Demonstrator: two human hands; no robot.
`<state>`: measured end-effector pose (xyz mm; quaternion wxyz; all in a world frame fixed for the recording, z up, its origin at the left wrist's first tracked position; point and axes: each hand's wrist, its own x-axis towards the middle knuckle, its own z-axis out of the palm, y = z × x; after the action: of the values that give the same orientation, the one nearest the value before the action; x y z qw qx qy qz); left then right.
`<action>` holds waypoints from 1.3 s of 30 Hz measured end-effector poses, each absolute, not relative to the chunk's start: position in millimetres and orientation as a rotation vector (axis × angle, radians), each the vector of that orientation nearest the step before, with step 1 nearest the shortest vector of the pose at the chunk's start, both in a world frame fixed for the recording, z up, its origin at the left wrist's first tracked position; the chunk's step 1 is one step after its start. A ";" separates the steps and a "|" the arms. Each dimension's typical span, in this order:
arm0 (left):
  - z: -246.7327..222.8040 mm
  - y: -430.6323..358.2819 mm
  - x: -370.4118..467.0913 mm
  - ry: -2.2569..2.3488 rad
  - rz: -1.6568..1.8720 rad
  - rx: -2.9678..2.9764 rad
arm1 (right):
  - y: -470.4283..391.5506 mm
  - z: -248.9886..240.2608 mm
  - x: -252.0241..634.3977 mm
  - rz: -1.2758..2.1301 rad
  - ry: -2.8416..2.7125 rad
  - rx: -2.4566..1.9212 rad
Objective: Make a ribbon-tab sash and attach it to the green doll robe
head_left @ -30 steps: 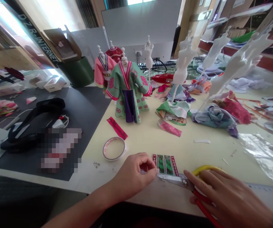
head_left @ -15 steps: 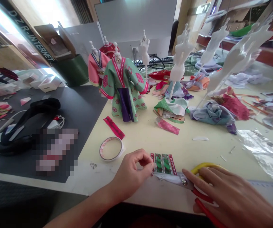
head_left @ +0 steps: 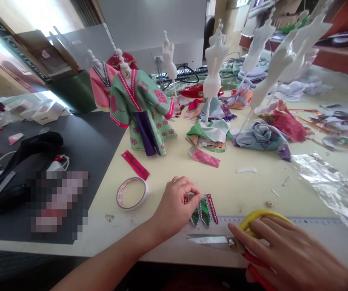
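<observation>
My left hand (head_left: 178,204) rests near the table's front edge, its thumb and fingers pressed together at the left side of a small trimmed piece (head_left: 205,212). That piece has green pointed strips with white beaded edges and a red dotted band at its right. Whether the fingertips grip it is hidden. My right hand (head_left: 289,246) is closed round the yellow and red handles of the scissors (head_left: 213,240). The blades are slightly apart, point left and lie just below the green points, not touching them. A ruler (head_left: 307,220) lies behind my right hand.
A tape roll (head_left: 132,193) and red strip (head_left: 135,164) lie left of my left hand. Behind stand a doll form in a green robe (head_left: 143,101) and white forms (head_left: 213,72) among fabric heaps (head_left: 261,137). Crumpled foil (head_left: 328,190) is at right.
The scissors have drawn down and away from the trimmed piece, whose green points now show. My left fingers have shifted over its upper left part. The view has turned slightly; a small round bead now shows.
</observation>
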<state>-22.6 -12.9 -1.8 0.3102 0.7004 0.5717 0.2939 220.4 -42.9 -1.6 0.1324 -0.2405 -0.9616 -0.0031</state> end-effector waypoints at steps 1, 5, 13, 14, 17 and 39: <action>-4.5 -12.1 -21.7 1.527 0.780 1.865 | -42.2 -1.1 219.7 -0.005 -2.779 -0.694; -15.2 -11.6 -19.3 1.559 0.807 1.922 | -39.3 -1.4 219.6 0.027 -2.770 -0.709; -23.1 -9.6 -16.2 1.543 0.780 2.049 | -38.2 -6.5 223.7 0.067 -2.772 -0.727; -23.3 -9.6 -16.2 1.544 0.775 2.057 | -38.0 -6.9 223.7 0.070 -2.771 -0.730; -24.3 -9.2 -16.5 1.550 0.775 2.075 | -37.3 -7.9 223.7 0.079 -2.773 -0.751; -27.7 -9.7 -14.8 1.560 0.823 2.204 | -34.1 -13.4 230.1 0.060 -2.788 -0.767</action>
<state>-14.8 -9.7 -27.7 0.1586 0.7709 0.5457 0.2877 230.1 -34.1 -13.4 0.1242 -0.2630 -0.9565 0.0207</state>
